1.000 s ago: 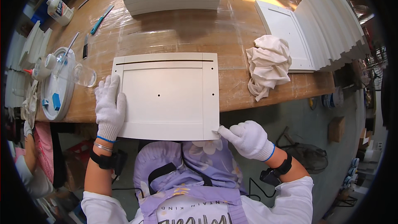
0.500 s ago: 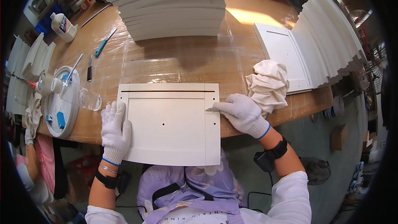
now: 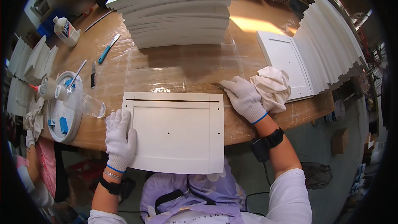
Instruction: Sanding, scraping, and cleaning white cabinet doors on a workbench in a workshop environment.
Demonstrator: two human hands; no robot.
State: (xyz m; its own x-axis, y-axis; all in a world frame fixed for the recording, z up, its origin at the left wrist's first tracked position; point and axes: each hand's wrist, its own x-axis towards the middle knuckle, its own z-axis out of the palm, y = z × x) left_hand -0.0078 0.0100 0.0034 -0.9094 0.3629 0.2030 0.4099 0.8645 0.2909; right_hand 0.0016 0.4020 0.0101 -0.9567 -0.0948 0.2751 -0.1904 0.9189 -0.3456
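A white panel (image 3: 174, 135) with a dark slot along its far edge and several small holes lies flat at the table's near edge. My left hand (image 3: 119, 141), in a white knit glove, rests on its left edge, fingers stretched out. Beyond the panel's right far corner, my gloved right hand (image 3: 243, 97) is closed on a small thin blade (image 3: 218, 86), mostly hidden in the fingers. The blade's tip is apart from the panel. A crumpled cream cloth (image 3: 273, 89) lies right beside my right hand.
Tall stacks of white panels (image 3: 178, 25) stand at the back and right. At left are a round white lid (image 3: 78, 118) with blue blocks, clear bottles, a white jug (image 3: 66, 32), a teal-handled knife (image 3: 105, 54) and a black-handled knife (image 3: 93, 76). Another person's gloved hand (image 3: 30, 138) shows far left.
My right hand has moved the blade off the panel's right side to beyond its far corner. The left hand stays on the left edge. The whole view has shifted slightly.
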